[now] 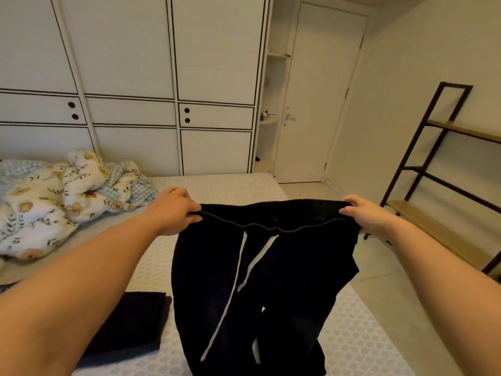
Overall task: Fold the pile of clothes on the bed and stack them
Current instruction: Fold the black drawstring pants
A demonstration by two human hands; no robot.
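Both hands point(271, 213) grip trousers point(257, 280) (waistband up), hanging lengthwise

Black drawstring trousers point(260, 280) hanging upright by stretched waistband (white cords dangling); dark folded garment point(130, 329) flat on bed point(352, 335).

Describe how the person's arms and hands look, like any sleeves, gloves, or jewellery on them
Both forearms are bare as far as the frame shows: no sleeves in view. The left hand and right hand wear no gloves, and no watch, bracelet or ring is visible on either wrist or on the fingers that show.
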